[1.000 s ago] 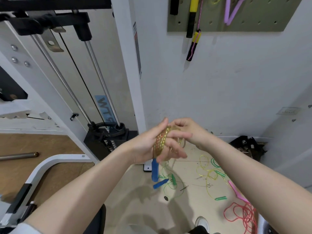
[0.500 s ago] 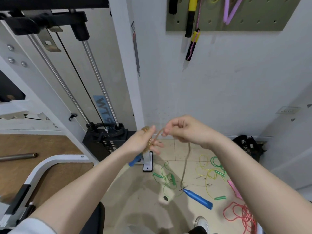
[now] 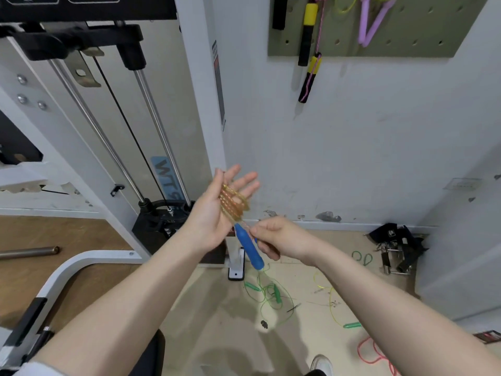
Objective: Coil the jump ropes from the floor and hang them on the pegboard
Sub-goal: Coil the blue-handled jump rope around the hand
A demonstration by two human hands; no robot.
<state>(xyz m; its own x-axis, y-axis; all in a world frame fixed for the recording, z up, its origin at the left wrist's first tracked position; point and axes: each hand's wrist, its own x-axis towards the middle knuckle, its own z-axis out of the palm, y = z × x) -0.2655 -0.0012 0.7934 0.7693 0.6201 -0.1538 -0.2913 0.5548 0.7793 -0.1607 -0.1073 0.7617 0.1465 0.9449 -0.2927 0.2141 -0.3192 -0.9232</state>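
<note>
**Gold rope wound on an open hand**

The left hand (image 3: 217,213) is spread flat, with the shiny gold jump rope (image 3: 232,200) looped round its fingers. The right hand (image 3: 273,237) pinches the rope's blue plastic handle (image 3: 249,249) just below. Farther off — the green pegboard (image 3: 406,36) on the wall.

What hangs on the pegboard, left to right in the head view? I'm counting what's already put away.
On the pegboard: black handle → yellow-and-black handle → pink cord → purple handles. A thin yellow-green cord overlaps those, so I leave it out.
</note>
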